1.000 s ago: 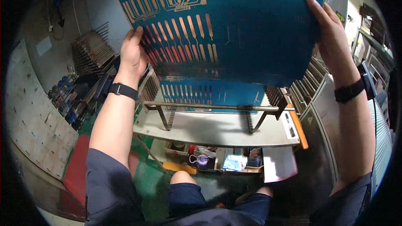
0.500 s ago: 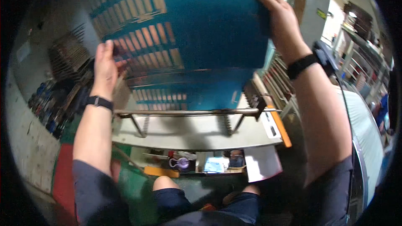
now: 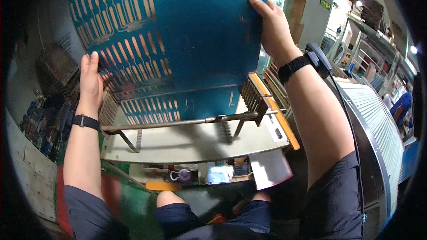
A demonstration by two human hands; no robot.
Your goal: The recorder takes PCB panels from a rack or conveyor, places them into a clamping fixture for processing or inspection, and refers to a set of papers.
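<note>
A large blue circuit-board panel (image 3: 209, 31) with rows of long beige and copper-coloured bars is held up and tilted in front of me. My left hand (image 3: 91, 80) grips its left edge, thumb on the near face. Higher up, my right hand (image 3: 275, 29) clasps the right edge, its thumb also on the face. Below the panel's lower edge, another similar blue panel (image 3: 202, 106) stands in a metal rack (image 3: 187, 123) with comb-like slotted sides. The fingers behind the held panel are mostly hidden.
The rack stands on a pale bench (image 3: 178, 144). Under it, an open drawer holds a purple cup-like object (image 3: 181, 176), a blue-white packet (image 3: 219, 174) and a white sheet (image 3: 271, 169). An orange strip (image 3: 284, 126) lies right of the rack. A person in blue (image 3: 402, 106) is far right.
The whole view has shifted, so bench, rack and panel sit further left in the picture. Both hands keep hold of the panel, which now looks sharper.
</note>
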